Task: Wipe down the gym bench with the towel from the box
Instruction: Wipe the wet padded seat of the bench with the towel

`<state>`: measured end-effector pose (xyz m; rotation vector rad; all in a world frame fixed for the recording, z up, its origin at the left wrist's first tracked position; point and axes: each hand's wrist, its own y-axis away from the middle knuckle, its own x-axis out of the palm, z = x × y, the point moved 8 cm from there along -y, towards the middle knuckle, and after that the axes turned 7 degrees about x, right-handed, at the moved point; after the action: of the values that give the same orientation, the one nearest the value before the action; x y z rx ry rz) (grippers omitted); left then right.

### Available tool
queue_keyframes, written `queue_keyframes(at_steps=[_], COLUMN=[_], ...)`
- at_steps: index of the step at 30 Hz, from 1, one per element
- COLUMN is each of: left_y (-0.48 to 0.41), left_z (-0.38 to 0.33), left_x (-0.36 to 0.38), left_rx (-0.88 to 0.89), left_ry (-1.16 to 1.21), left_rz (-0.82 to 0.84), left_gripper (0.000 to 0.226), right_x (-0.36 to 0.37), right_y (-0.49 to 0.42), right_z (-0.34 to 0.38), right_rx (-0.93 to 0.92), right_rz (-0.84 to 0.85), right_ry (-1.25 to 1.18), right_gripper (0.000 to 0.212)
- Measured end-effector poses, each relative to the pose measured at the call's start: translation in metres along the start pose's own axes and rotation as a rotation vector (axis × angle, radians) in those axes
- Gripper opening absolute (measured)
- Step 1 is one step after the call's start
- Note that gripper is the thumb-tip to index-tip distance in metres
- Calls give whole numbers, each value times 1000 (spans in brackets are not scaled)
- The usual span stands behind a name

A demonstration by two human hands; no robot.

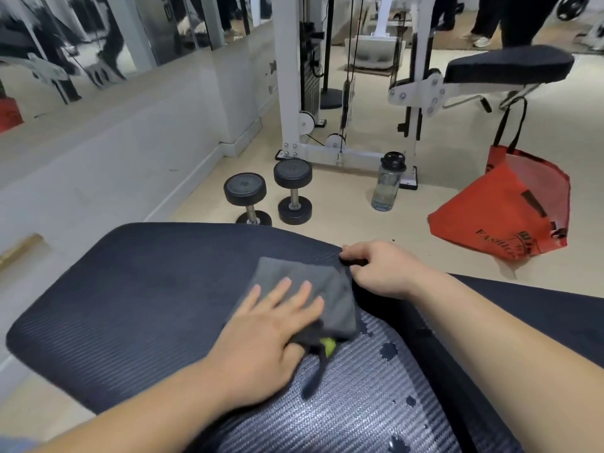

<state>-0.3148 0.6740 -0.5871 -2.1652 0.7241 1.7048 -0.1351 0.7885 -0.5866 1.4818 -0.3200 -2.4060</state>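
Grey microfibre, the towel lies folded on the black ribbed pad of the gym bench, directly under the fingers of the left hand. Those fingers are spread wide and flat, pressing the cloth down rather than gripping it; the thumb looks tucked beneath the near edge, beside a yellow-green tag. This hold probably spreads pressure across the whole cloth for wiping.

The right hand is curled narrow, pinching the bench's far-right edge at the towel's corner; whether it also grips the cloth cannot be told. It appears to steady the pad.

Dark droplets sit just behind the left fingertips, toward the wrist side, so that zone is judged unwiped. Ahead and left of the fingers, the pad runs open to its rounded edge, giving free stroke room. Beyond that edge stand two dumbbells, well apart.
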Motion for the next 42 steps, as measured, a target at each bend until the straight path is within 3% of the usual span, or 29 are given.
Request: queue_keyframes(at_steps=[3, 6, 8, 11, 13, 14, 16, 19, 22, 25, 30, 34, 38, 42], left_y=[4, -10, -5, 34, 46, 45, 41, 45, 63, 68, 58, 62, 58, 41], left_z=[34, 61, 30, -23, -3, 18, 61, 55, 1, 18, 37, 20, 23, 54], left_x=[-5, -16, -8, 8, 3, -1, -13, -13, 3, -5, -8, -7, -13, -15], left_rx=[80, -190, -248, 14, 107, 81, -139, -396, -240, -128, -323, -283, -231, -254], left_ry=[50, 62, 25, 8, 31, 31, 41, 17, -65, -68, -79, -114, -208, -153], left_rz=[83, -37, -69, 12, 67, 67, 2, -98, -18, 25, 61, 116, 157, 75], left_gripper=[66, 61, 64, 69, 70, 69, 64, 66, 70, 69, 66, 75, 68, 64], right_x=[-2, 0, 1, 5, 9, 9, 7, 3, 3, 3, 7, 5, 6, 3], right_y=[0, 3, 4, 8, 10, 11, 13, 17, 19, 22, 25, 24, 25, 26], right_z=[-1, 1, 1, 2, 5, 5, 3, 4, 8, 10, 13, 13, 15, 14], right_rx=[6, 4, 20, 13, -3, 1, 31, 49, 48, 51, 42, 49, 55, 64], right_rz=[4, -24, -66, -134, -135, -130, -130, -148, -161, -177, -169, -191, -231, -235], right_ry=[17, 42, 47, 42, 68, 72, 60, 74, 64, 76, 113, 100, 135, 123], right_gripper=[47, 44, 44, 43, 42, 42, 43, 43, 42, 42, 45, 45, 46, 46])
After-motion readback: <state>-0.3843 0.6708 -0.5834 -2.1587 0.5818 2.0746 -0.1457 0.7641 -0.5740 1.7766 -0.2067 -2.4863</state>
